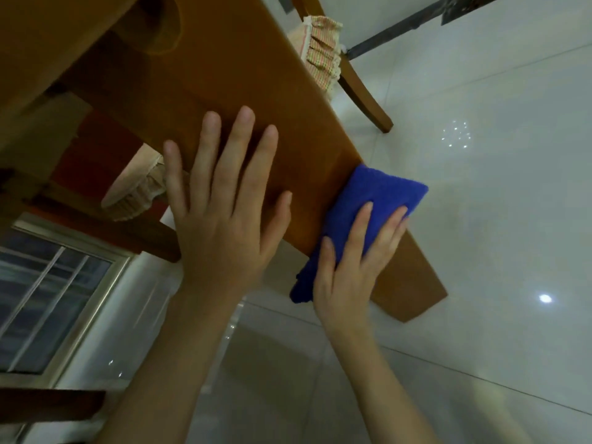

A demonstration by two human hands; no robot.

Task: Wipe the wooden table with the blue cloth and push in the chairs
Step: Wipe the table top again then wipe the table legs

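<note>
Head view: left grip [221, 219] splayed flat on wooden surface [224, 75]; right grip [352, 261] flat-fingered, pressing blue cloth [381, 190] onto surface edge.

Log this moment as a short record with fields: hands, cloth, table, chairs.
left hand: flat on the wooden table, fingers spread
right hand: presses on the blue cloth, fingers straight
blue cloth: at the table's edge, partly hanging over it
chair: beside the table's far edge, with a frilled cushion
second cushion: shows past the left hand
floor: glossy white tiles
</note>
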